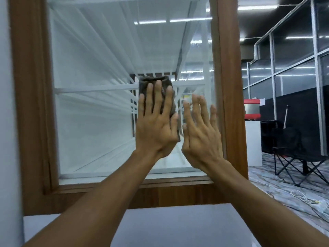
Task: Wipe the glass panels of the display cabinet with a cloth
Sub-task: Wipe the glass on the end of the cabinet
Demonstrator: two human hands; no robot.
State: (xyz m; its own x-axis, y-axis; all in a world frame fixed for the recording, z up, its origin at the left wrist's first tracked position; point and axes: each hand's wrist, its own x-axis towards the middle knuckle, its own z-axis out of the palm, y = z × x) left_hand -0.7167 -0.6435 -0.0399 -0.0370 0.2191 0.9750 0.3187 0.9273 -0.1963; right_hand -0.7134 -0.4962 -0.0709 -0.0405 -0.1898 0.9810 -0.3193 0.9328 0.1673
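The display cabinet has a brown wooden frame (30, 104) around a large glass panel (92, 111), with white shelves behind it. A dark grey-brown cloth (156, 82) lies flat against the glass near the panel's middle right. My left hand (156, 122) presses the cloth to the glass with straight, spread fingers. My right hand (201, 129) is just to the right of it, fingers straight and spread, flat at the glass close to the right frame post (229, 86). The cloth's lower part is hidden under my left hand.
A white ledge (178, 225) runs below the cabinet. To the right stand a black folding chair (292, 145), a white pedestal (252, 141) with a red machine (252, 109), glass partitions (293, 50), and cables (306, 200) on the patterned floor.
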